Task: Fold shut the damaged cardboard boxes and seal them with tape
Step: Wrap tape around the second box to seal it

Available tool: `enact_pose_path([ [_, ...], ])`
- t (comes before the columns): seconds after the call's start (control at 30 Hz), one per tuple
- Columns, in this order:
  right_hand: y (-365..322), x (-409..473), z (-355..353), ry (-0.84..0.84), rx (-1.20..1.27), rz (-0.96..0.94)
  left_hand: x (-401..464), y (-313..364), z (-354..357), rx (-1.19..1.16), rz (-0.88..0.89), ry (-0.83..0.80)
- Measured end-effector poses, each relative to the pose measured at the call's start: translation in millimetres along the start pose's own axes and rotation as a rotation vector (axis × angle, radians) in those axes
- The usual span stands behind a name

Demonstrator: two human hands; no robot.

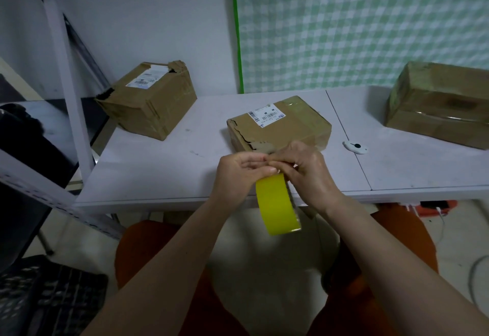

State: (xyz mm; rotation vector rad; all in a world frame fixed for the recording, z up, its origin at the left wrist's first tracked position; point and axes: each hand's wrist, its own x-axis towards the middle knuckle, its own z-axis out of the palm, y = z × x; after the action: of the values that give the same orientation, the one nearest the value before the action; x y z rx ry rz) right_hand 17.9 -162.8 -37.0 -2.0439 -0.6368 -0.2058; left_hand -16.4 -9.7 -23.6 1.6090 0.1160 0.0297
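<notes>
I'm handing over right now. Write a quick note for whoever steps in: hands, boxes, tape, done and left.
Left hand and right hand: both on the yellow tape roll at the table's near edge, fingers at its top, apparently finding the tape end.
Middle box: just beyond the hands, near edge torn, no yellow tape on it.
Left box: corners torn open.
Right box: glossy clear tape shows on it.
White cutter: right of the middle box.
Left to do: tape the middle box, then the left box.
</notes>
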Motion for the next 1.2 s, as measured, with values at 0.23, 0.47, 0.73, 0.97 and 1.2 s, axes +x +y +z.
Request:
enact_pose_path([
  [0.23, -4, -9, 3, 0.175, 0.308, 0.302, 0, -7, 0, 0.135, 0.022, 0.161],
  [0.47, -19, -22, 2, 0.100, 0.415, 0.339, 20, -3, -5, 0.043, 0.004, 0.384],
  [0.73, -14, -27, 4, -0.059, 0.294, 0.392, 35, 2, -4, 0.034, -0.068, 0.309],
  [0.97, -13, -16, 3, 0.021, 0.214, 0.376, 63, 7, -6, 0.220, 0.094, 0.370],
  [1.2, -6, -9, 1, 0.011, 0.109, 0.459, 93, -21, -8, 0.339, 0.047, 0.432],
])
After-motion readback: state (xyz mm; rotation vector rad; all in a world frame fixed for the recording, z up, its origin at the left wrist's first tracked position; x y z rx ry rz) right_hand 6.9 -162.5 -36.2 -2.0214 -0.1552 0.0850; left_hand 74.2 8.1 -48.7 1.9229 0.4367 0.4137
